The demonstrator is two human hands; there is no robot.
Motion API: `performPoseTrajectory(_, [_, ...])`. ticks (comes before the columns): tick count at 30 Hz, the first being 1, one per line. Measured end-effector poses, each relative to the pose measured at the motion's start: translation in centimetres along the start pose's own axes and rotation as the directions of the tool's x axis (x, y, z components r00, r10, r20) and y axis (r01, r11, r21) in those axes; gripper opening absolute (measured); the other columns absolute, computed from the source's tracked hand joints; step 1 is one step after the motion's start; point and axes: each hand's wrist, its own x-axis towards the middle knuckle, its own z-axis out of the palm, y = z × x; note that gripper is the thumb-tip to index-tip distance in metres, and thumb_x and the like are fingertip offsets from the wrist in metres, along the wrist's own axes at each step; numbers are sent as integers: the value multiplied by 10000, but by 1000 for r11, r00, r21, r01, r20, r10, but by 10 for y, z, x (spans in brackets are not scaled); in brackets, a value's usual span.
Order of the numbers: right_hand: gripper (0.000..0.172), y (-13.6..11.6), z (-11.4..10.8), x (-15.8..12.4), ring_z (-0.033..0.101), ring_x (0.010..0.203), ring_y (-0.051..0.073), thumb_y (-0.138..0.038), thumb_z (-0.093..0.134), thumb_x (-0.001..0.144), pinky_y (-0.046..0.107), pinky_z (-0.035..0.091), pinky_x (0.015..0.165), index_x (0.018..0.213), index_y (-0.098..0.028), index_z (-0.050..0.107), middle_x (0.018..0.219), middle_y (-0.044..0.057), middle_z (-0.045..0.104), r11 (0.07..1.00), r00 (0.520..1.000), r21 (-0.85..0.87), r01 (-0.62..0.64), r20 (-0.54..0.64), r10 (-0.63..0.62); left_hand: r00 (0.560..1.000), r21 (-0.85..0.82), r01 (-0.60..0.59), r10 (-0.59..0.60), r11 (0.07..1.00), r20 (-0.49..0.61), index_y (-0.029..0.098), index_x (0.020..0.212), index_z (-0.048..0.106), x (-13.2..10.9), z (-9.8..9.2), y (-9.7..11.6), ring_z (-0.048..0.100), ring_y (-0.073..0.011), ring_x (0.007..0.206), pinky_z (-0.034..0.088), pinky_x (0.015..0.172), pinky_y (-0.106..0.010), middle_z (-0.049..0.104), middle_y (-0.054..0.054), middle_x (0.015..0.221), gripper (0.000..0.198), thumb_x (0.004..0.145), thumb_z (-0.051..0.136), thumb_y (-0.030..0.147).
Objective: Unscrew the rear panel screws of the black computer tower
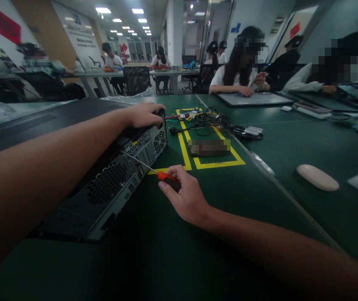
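Note:
A black desktop computer case (112, 184) lies on its side on the green mat, its vented rear panel turned toward me. My left hand (145, 115) curls over the case's far top corner, fingers wrapped around the edge. My right hand (185, 194) grips a screwdriver (166, 177) with an orange and black handle. Its thin shaft slants up and left, and the tip touches the rear panel near the top edge.
A yellow taped rectangle (212, 163) marks the mat beyond the case, with a tangle of cables (208, 119) and connectors behind it. A white mouse (318, 177) lies to the right. People sit at tables further back and to the right, with trays in front of them.

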Motion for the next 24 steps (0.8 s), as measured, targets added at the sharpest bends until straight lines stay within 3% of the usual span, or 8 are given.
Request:
performPoseTrajectory(7, [149, -1, 0, 0, 706, 898, 227, -368, 762, 1073, 386, 566, 856, 1121, -281, 651, 1039, 24, 778, 1000, 1000, 13, -1, -4, 1, 1000, 26, 7, -7, 1000, 9, 283, 1856, 545, -1, -1, 3, 557, -440, 1690, 430, 1421, -540, 654, -144, 1796, 1048, 884, 540, 673])
performPoseTrajectory(13, [152, 0, 1, -1, 689, 865, 215, -381, 763, 1080, 368, 551, 831, 1120, -277, 660, 1029, 19, 782, 1000, 1000, 5, 10, -17, -10, 1000, 16, 2, -2, 1000, -5, 366, 1859, 529, 0, 0, 0, 558, -438, 1685, 438, 1409, -577, 685, -99, 1761, 1006, 896, 556, 654])
performPoseTrajectory(21, [147, 0, 0, -3, 711, 896, 225, -400, 742, 1115, 373, 554, 842, 1144, -263, 697, 1030, 28, 777, 1000, 1000, 11, 24, -10, -24, 1000, -2, 11, -11, 1000, 1, 287, 1860, 537, -1, -1, 3, 540, -482, 1700, 409, 1423, -590, 660, -140, 1791, 1044, 877, 576, 636])
performPoseTrajectory(24, [158, 2, 0, -2, 729, 933, 233, -411, 737, 1132, 384, 574, 880, 1150, -254, 740, 1063, 46, 803, 999, 998, -5, 53, -20, -53, 1000, -18, 15, -15, 1000, 6, 313, 1859, 538, -1, 0, 2, 555, -477, 1685, 418, 1419, -589, 663, -135, 1784, 1044, 870, 581, 643])
